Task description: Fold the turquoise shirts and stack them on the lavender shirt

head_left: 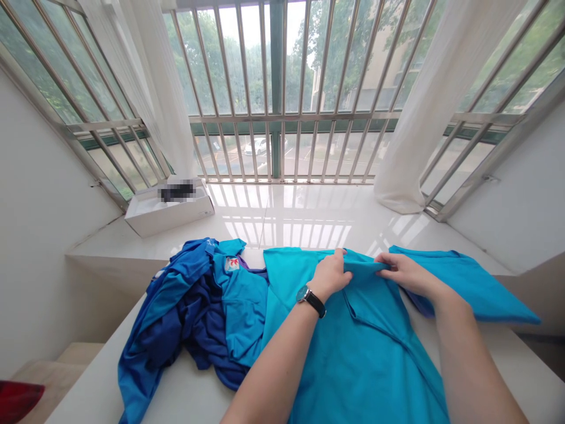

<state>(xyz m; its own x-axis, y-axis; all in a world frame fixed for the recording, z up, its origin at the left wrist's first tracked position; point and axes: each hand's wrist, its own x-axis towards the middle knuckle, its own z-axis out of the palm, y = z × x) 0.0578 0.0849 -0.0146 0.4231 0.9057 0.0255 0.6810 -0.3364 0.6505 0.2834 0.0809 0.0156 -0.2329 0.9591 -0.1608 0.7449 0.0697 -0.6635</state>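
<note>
A turquoise shirt [353, 353] lies spread on the white table [185, 400] in front of me. My left hand [331, 272], with a dark wristwatch on its wrist, pinches the shirt's collar edge at the far side. My right hand [406, 272] grips the same collar edge just to the right, fingers closed on the cloth. A folded turquoise garment [477, 282] lies to the right, partly under my right arm. A crumpled heap of blue and dark blue clothes [194, 306] lies to the left of the shirt.
A white box [170, 209] rests on the glossy white window sill [300, 218] at the left. Barred windows and white curtains [424, 118] stand behind the sill. White walls close in on both sides. A red object [15, 397] shows at the lower left corner.
</note>
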